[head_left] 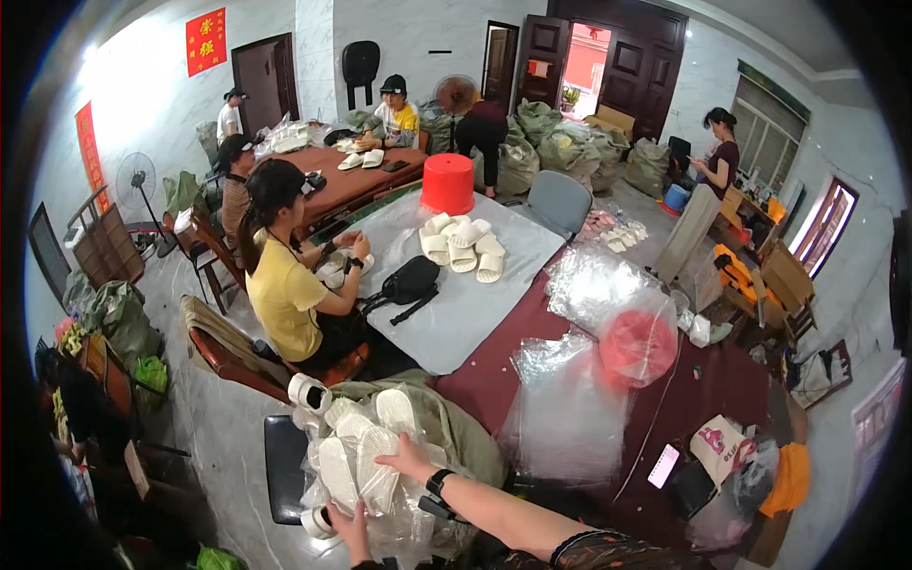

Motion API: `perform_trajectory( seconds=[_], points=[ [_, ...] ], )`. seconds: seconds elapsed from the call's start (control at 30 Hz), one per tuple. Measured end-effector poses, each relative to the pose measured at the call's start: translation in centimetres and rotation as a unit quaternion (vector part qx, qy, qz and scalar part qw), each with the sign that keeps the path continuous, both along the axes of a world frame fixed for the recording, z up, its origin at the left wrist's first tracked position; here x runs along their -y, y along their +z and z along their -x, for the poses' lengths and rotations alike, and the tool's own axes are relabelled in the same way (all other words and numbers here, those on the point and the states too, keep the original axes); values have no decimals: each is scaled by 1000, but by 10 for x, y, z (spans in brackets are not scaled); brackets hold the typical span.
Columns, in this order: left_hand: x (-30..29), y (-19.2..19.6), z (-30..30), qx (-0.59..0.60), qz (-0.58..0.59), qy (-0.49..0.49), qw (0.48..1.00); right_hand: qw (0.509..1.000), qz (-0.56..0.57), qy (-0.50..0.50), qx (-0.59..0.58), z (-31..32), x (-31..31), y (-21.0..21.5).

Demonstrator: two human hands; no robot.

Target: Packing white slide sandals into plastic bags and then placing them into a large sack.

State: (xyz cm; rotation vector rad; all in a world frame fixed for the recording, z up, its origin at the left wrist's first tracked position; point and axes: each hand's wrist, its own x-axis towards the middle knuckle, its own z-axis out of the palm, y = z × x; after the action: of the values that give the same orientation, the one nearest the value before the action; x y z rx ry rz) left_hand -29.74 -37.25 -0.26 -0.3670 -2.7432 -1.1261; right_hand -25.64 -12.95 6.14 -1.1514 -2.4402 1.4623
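Note:
White slide slippers with textured soles lie heaped in clear plastic over a large green-grey sack, just in front of me. My right hand, with a black band on its wrist, reaches in from the right and grips the edge of one slipper. Lower down, my left hand is closed against the lower end of a slipper, its fingertips partly hidden. Another slipper stands on its side at the top of the heap.
Flat clear bags and a red bundle in plastic cover part of the dark red table, near a phone. A person in yellow sits beside the pale table, with slippers, a black bag and a red bucket.

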Motion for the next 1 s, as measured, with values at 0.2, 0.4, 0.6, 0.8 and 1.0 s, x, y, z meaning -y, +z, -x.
perform_trajectory(
  seconds=[0.2, 0.4, 0.6, 0.8, 1.0],
  points=[
    [-29, 24, 1, 232, -114, -95, 961, 975, 160, -80, -134, -24, -11, -25],
    [-51, -6, -5, 308, -228, -78, 920, 854, 447, -158, -216, -44, -5, 15],
    [-77, 14, -6, 267, -193, -198, 923, 914, 288, -155, -238, -66, -16, 13],
    [-68, 12, -3, 471, -345, -204, 786, 791, 514, -228, -242, -99, -53, -4],
    [-81, 9, -17, 314, -72, -255, 912, 786, 476, -250, -306, -212, -126, 22]
  ],
)
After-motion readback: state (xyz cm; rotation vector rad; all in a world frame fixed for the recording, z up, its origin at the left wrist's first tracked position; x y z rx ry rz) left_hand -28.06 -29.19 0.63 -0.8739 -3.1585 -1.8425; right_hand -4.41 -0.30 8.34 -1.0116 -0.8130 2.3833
